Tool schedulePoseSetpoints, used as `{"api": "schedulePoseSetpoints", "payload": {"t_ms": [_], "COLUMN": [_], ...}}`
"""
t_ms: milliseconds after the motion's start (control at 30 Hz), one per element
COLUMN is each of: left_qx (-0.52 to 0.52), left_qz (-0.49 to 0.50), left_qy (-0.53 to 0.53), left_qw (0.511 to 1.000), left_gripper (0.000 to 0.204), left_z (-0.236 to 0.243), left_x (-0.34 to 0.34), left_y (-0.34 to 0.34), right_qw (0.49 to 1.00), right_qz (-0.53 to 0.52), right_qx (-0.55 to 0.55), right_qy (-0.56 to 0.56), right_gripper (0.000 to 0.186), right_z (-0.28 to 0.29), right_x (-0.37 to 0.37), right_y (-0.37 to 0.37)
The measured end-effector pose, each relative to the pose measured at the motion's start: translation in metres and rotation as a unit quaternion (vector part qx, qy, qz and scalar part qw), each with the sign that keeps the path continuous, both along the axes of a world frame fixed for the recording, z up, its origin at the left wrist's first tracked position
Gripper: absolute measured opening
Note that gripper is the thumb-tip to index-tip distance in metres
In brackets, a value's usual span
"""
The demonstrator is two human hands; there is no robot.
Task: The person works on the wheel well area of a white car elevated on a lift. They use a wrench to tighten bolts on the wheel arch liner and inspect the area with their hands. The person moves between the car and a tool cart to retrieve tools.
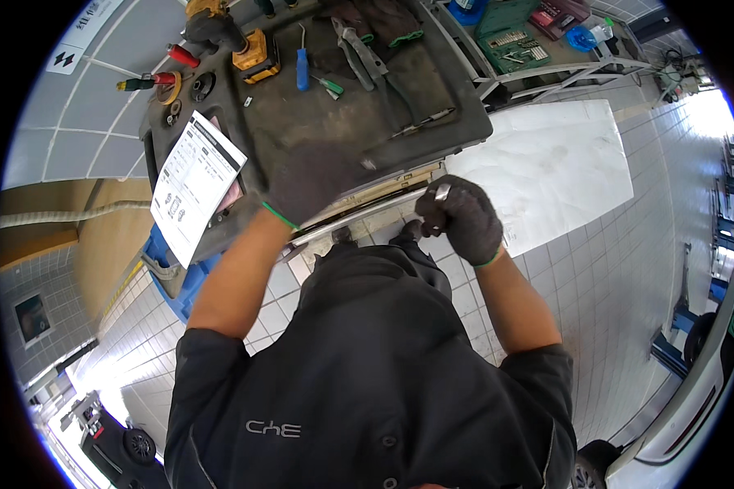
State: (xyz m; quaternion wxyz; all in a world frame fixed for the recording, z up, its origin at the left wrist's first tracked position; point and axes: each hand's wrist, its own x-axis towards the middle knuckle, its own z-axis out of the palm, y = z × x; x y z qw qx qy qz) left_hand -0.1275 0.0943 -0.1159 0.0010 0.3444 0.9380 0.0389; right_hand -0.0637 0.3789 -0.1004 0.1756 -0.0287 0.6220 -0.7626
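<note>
My left hand (pixel 314 181), in a dark glove with a green cuff edge, is over the front edge of the black-topped tool cart (pixel 302 122). Its fingers blend into the dark surface, so their shape is hidden. Off the cart's front right side, my right hand (pixel 465 222) is gloved the same way and closed. A small shiny metal piece (pixel 442 192) shows at its fingers; its exact kind is not clear. Just below the cart top, a light-coloured drawer edge (pixel 391 186) runs between the hands. A printed sheet (pixel 196 186) lies at the cart's left, beside my left forearm.
On the cart top are a yellow-black cordless power tool (pixel 255 57), a blue-handled hook tool (pixel 302 69), a green screwdriver (pixel 329 86), large pliers (pixel 359 57) and dark gloves (pixel 387 20). A green socket case (pixel 514 49) sits on the right-hand rack. White sheeting (pixel 554 171) covers floor tiles.
</note>
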Motion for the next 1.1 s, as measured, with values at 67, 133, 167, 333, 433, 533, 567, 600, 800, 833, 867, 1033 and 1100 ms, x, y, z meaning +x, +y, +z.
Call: {"api": "schedulePoseSetpoints", "payload": {"t_ms": [67, 133, 167, 333, 433, 533, 567, 600, 800, 833, 867, 1033, 1100], "left_qx": [-0.050, -0.108, -0.103, -0.049, -0.052, -0.037, -0.032, -0.030, -0.189, -0.167, -0.142, 0.138, 0.198], "left_qz": [0.039, 0.218, 0.236, 0.367, 0.424, 0.401, 0.383, 0.360, 0.239, 0.232, 0.235, 0.030, -0.069], "left_qy": [0.004, -0.114, -0.137, -0.194, -0.195, -0.162, -0.143, -0.125, -0.149, -0.120, -0.144, -0.129, -0.220], "left_qw": [0.998, 0.963, 0.956, 0.908, 0.883, 0.901, 0.912, 0.924, 0.941, 0.951, 0.951, 0.982, 0.953], "left_gripper": [0.039, 0.041, 0.041, 0.045, 0.049, 0.049, 0.049, 0.049, 0.055, 0.058, 0.059, 0.033, 0.025], "left_z": [0.038, 0.033, 0.031, 0.027, 0.024, 0.013, 0.004, -0.002, -0.031, -0.057, -0.011, 0.002, -0.010], "left_x": [-0.021, -0.053, -0.059, -0.096, -0.110, -0.118, -0.121, -0.128, -0.161, -0.172, -0.138, -0.061, -0.008], "left_y": [-0.006, -0.018, -0.023, 0.000, 0.040, 0.049, 0.043, 0.037, -0.004, -0.043, 0.018, 0.004, 0.042], "right_qw": [0.999, 0.996, 0.976, 0.961, 0.952, 0.953, 0.955, 0.950, 0.950, 0.951, 0.943, 0.912, 0.897], "right_qz": [-0.031, -0.059, -0.094, -0.170, -0.220, -0.245, -0.248, -0.262, -0.276, -0.296, -0.294, -0.351, -0.350], "right_qx": [0.017, -0.017, -0.089, 0.003, -0.004, 0.006, 0.018, 0.017, 0.146, 0.039, 0.156, 0.101, 0.176], "right_qy": [0.013, -0.061, -0.174, -0.217, -0.215, -0.179, -0.162, -0.167, -0.018, -0.075, -0.006, -0.185, -0.204], "right_gripper": [0.029, 0.024, 0.029, 0.046, 0.047, 0.047, 0.046, 0.044, 0.026, 0.026, 0.027, 0.034, 0.039], "right_z": [-0.022, -0.042, -0.044, -0.049, -0.067, -0.072, -0.074, -0.071, -0.077, -0.082, -0.086, -0.040, -0.012], "right_x": [-0.007, -0.006, -0.003, 0.035, 0.067, 0.095, 0.106, 0.117, 0.201, 0.215, 0.241, 0.308, 0.326], "right_y": [0.032, 0.054, 0.063, 0.098, 0.118, 0.124, 0.125, 0.123, 0.094, 0.087, 0.080, 0.036, 0.023]}}
